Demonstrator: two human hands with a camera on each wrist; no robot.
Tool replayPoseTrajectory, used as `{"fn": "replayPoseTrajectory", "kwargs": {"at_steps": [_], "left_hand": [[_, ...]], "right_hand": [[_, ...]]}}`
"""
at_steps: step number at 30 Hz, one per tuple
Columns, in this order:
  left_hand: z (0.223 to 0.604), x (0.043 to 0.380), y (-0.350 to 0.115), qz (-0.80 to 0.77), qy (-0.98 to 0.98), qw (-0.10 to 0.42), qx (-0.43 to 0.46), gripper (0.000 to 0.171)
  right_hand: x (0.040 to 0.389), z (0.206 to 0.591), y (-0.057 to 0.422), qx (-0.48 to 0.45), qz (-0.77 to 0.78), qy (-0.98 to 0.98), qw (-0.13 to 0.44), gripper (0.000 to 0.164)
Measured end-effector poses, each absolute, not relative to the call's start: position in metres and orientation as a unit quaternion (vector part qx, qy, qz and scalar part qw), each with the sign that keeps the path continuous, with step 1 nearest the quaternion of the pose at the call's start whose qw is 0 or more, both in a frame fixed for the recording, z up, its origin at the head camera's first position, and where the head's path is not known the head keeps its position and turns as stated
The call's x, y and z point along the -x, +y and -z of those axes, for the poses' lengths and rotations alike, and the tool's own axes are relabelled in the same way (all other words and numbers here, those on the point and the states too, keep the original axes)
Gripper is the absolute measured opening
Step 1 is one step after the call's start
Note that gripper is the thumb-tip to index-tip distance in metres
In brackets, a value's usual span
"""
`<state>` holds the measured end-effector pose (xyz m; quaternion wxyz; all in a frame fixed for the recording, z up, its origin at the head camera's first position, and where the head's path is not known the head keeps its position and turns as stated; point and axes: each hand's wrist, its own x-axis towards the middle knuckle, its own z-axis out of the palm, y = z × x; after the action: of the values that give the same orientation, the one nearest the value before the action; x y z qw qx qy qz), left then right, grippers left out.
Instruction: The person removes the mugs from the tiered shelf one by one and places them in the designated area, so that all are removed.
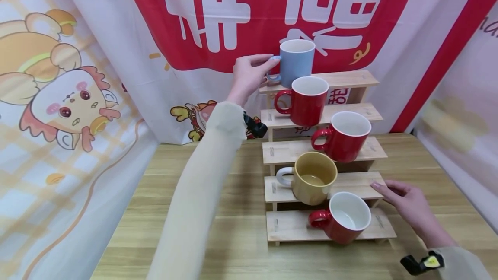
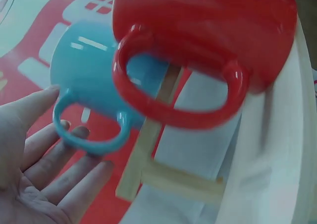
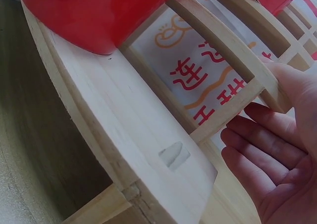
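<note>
A light blue mug [image 1: 296,66] stands on the top step of a wooden tiered stand [image 1: 365,79]. My left hand [image 1: 250,74] is at its handle; in the left wrist view the thumb touches the handle's [image 2: 91,145] top and the fingertips lie behind its loop. My right hand [image 1: 408,204] holds the right end of the second-lowest step, thumb on top, fingers [image 3: 262,144] below. On lower steps stand a red mug [image 1: 309,103], a second red mug [image 1: 346,137], a yellow mug [image 1: 313,180] with white handle, and a third red mug [image 1: 344,219] on the lowest step.
The stand rests on a wood-grain table [image 1: 183,176]. Behind it hangs a white cloth with a red printed panel [image 1: 264,25]. A cartoon-printed cloth [image 1: 70,103] covers the left side, and another pale cloth [image 1: 459,111] hangs at the right.
</note>
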<state>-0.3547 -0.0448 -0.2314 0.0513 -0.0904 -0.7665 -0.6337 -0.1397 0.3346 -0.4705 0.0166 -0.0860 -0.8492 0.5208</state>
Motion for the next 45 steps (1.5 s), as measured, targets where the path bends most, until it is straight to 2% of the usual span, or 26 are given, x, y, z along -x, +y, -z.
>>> {"fn": "replayPoseTrajectory", "kwargs": {"at_steps": [10,18,23,34,42,45], "left_hand": [[0.233,0.353,-0.028,0.672,-0.737,0.051,0.05,0.036],[0.238,0.356,-0.035,0.693,-0.717,0.046,0.064,0.036],[0.24,0.354,-0.045,0.692,-0.714,0.062,0.086,0.035],[0.234,0.338,-0.1,0.7,-0.702,0.114,0.067,0.041],[0.247,0.318,-0.149,0.683,-0.717,0.132,0.045,0.047],[0.257,0.311,-0.173,0.686,-0.714,0.135,0.024,0.048]], "right_hand": [[0.141,0.471,0.335,0.088,-0.523,-0.848,0.019,0.059],[0.142,0.473,0.335,0.084,-0.523,-0.848,0.022,0.057],[0.142,0.474,0.335,0.081,-0.528,-0.845,0.025,0.054],[0.14,0.471,0.337,0.082,-0.528,-0.845,0.021,0.054],[0.138,0.469,0.338,0.085,-0.53,-0.844,0.023,0.046],[0.138,0.469,0.335,0.085,-0.534,-0.841,0.019,0.048]]}}
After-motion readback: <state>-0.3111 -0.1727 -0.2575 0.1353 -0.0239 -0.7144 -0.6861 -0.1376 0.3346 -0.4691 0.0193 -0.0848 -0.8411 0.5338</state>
